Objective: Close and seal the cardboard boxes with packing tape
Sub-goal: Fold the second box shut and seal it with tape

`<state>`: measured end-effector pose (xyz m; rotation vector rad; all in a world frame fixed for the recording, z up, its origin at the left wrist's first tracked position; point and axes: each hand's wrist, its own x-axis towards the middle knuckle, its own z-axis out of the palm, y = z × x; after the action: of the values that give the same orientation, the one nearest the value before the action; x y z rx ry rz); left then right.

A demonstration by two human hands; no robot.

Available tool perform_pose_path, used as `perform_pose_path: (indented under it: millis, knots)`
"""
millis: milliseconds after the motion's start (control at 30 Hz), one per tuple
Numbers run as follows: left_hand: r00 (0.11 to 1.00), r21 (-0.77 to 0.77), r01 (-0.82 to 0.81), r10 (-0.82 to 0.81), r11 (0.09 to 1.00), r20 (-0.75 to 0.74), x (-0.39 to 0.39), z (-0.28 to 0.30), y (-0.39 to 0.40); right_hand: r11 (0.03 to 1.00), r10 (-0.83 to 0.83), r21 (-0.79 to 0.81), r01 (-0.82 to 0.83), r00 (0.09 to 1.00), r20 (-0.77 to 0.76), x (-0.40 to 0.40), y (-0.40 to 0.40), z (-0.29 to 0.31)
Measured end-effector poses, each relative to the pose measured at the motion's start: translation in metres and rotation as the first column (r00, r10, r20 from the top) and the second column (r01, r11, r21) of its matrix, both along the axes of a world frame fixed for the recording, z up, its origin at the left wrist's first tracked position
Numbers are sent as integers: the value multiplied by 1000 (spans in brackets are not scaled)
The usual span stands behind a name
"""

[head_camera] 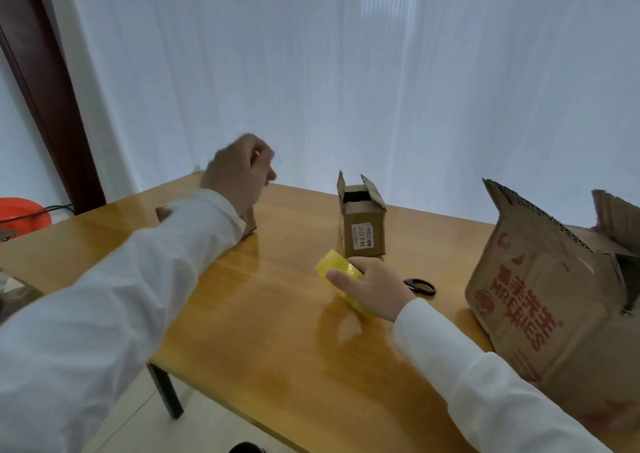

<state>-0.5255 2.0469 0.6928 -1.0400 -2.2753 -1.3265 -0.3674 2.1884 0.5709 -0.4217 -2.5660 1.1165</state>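
My right hand (372,284) grips a yellow roll of packing tape (337,269) just above the wooden table (277,331). Behind the roll stands a small cardboard box (363,224) with its top flaps open and a white label on its side. My left hand (240,172) is raised with curled fingers over another small box (249,225) at the table's far left, which my arm mostly hides. I cannot tell whether that hand pinches anything. A large worn box with red print (540,300) stands at the right, flaps up.
Black scissors (420,286) lie on the table between my right hand and the large box. A white curtain hangs close behind the table. An orange object (24,213) and a dark door frame are at the far left. The table's front edge runs diagonally below.
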Motion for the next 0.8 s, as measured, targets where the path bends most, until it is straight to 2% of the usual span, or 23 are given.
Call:
perform_pose_path:
  millis: [67,133,200,267,333,533,667,800]
  knots:
    - [975,-20,128,-122,992,188,6,-31,9,997,-4,-73,0,999,-55,3,2,-2]
    - [905,-100,269,-216,958,366,15,-65,15,990,-33,-143,19,995,-94,5,4,-4]
    - [845,-174,404,-293,898,447,27,-91,17,980,-60,-194,37,992,-115,8,7,-5]
    - [804,-179,477,-346,860,483,39,-106,21,968,-75,-248,41,989,-128,11,10,-5]
    - [806,-146,469,-354,871,474,46,-108,26,956,-83,-289,42,988,-130,13,12,-5]
    - [896,-145,347,-281,927,344,50,-98,30,956,-68,-292,31,991,-118,12,13,-6]
    - [922,-97,223,-178,970,345,49,-102,34,965,-49,-260,26,995,-82,10,15,-6]
    - [929,-126,146,-92,981,359,50,-103,38,973,-24,-231,7,997,-71,10,17,-7]
